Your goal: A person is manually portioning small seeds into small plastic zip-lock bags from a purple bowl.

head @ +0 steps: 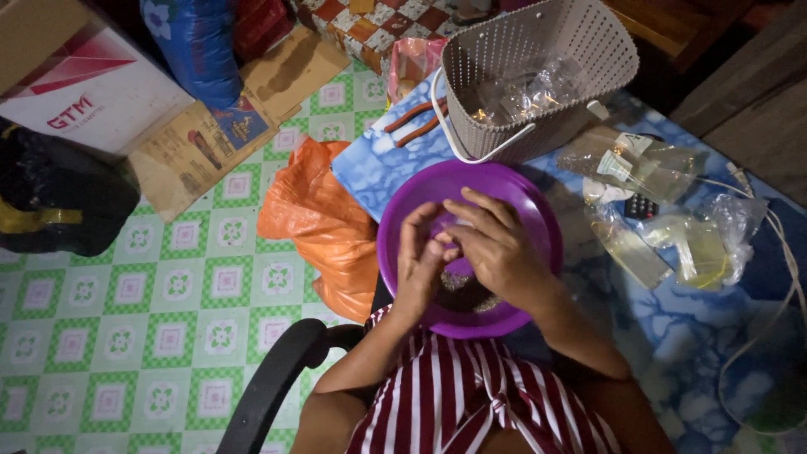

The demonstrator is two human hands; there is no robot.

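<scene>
Starting at the far left, I see a black bag (pixel 50 197) lying on the green-and-white tiled floor (pixel 126 319), with a white cardboard box (pixel 88 88) above it and flattened brown cardboard (pixel 202 143) next to that. Further along, a crumpled orange plastic bag (pixel 324 227) sits against the edge of the desk (pixel 698 336), which is covered in a blue-and-white cloth. Just right of the orange bag is the purple bowl (pixel 395 235), resting near the desk's edge in front of me, with a small heap of brownish grains at its bottom. My left hand (pixel 420 261) hangs over the bowl with its fingers curled upward, and my right hand (pixel 496 244) lies across it, fingers bent inward so the fingertips of both hands meet; they seem to pinch something small between them, but I cannot tell what it is. Beyond the bowl stands a grey perforated basket (pixel 538 76) with a white handle, holding crinkled clear plastic, and two reddish-handled pliers (pixel 416 126) lie just left of it. Further right, several clear plastic bags (pixel 672 227) are scattered over the cloth, and a thin white cable (pixel 782 252) curves along the far right side.
</scene>
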